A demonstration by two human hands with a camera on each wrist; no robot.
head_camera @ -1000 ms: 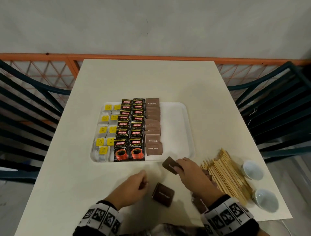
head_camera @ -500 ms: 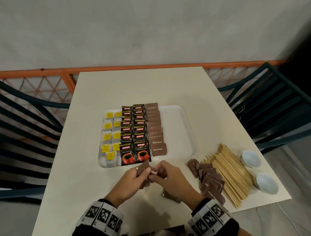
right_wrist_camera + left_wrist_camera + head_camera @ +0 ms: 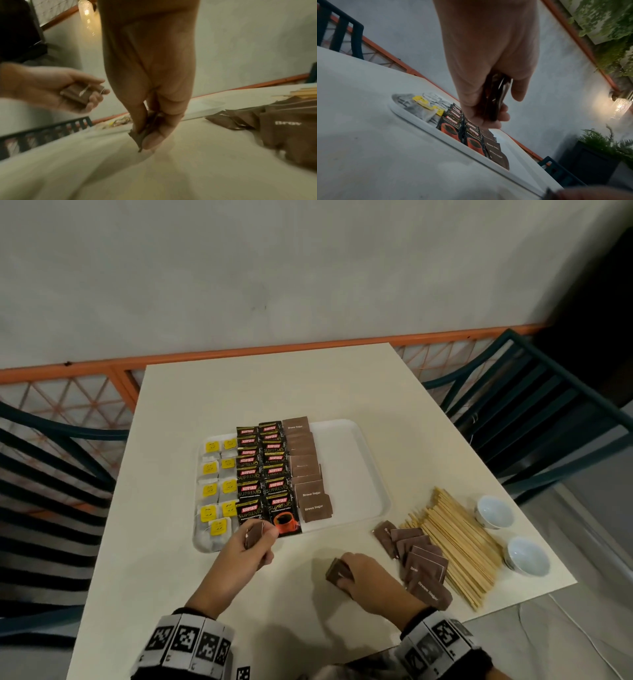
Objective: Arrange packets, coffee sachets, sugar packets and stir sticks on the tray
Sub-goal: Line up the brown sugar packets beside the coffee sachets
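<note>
A white tray [image 3: 359, 474] holds tea bags with yellow tags [image 3: 215, 487], two columns of black coffee sachets [image 3: 267, 474] and a column of brown sugar packets [image 3: 306, 474]. My left hand [image 3: 253, 546] holds a small stack of brown sugar packets [image 3: 255, 534] over the tray's near edge. In the left wrist view the stack [image 3: 496, 100] sits between thumb and fingers. My right hand [image 3: 363, 577] pinches another brown sugar packet [image 3: 337, 571] on the table; in the right wrist view its corner [image 3: 139, 136] touches the tabletop. Loose sugar packets [image 3: 421, 559] and stir sticks [image 3: 455, 539] lie to the right.
Two small white cups [image 3: 493, 511] [image 3: 525, 554] stand near the table's right edge beside the sticks. The tray's right half is bare. Dark slatted chairs [image 3: 548, 419] flank the table, with an orange railing [image 3: 239, 354] and a wall behind.
The hands were together at the table's middle with packets. Now the left has gone toward the tray's near edge with its stack, and the right has dropped to a packet on the table.
</note>
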